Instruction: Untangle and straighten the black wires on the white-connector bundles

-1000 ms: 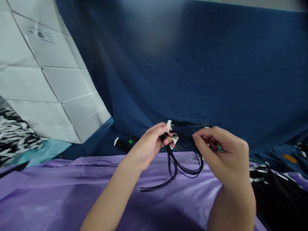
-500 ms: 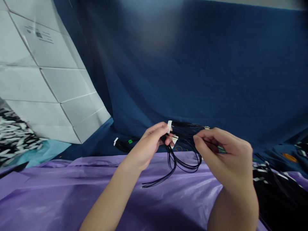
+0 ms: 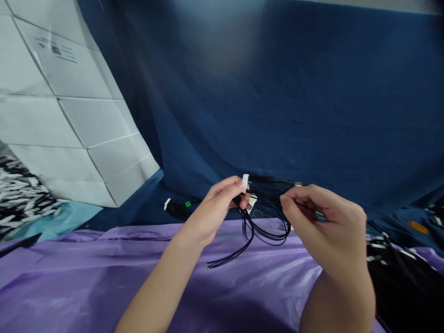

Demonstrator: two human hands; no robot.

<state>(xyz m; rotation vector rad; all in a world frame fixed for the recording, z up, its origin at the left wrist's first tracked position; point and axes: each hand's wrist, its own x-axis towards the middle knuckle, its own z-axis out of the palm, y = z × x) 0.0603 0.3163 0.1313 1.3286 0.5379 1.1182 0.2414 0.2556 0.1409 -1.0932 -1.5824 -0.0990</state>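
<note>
A white connector (image 3: 245, 183) is pinched in my left hand (image 3: 219, 202), with a bundle of thin black wires (image 3: 265, 237) running from it. Some wires loop below the fingers, and their loose ends hang toward the lower left. My right hand (image 3: 326, 222) is closed, thumb against fingers, on black wire to the right of the connector; exactly which strands it grips is partly hidden. Behind my left hand lies another black wire bundle (image 3: 177, 211) with a white connector (image 3: 167, 204) and a green tie. A pale tag (image 3: 252, 202) shows behind the left fingertips.
Purple plastic sheeting (image 3: 114, 277) covers the near surface. White boxes (image 3: 69, 120) stack at the left, beside a heap of black-and-white wire pieces (image 3: 24, 194). Dark blue cloth (image 3: 294, 101) hangs at the back. More black wires with white ends (image 3: 402, 268) lie at the right.
My right hand has shifted very slightly to the right. The loose wire ends have moved a little up and right; my left hand is almost still.
</note>
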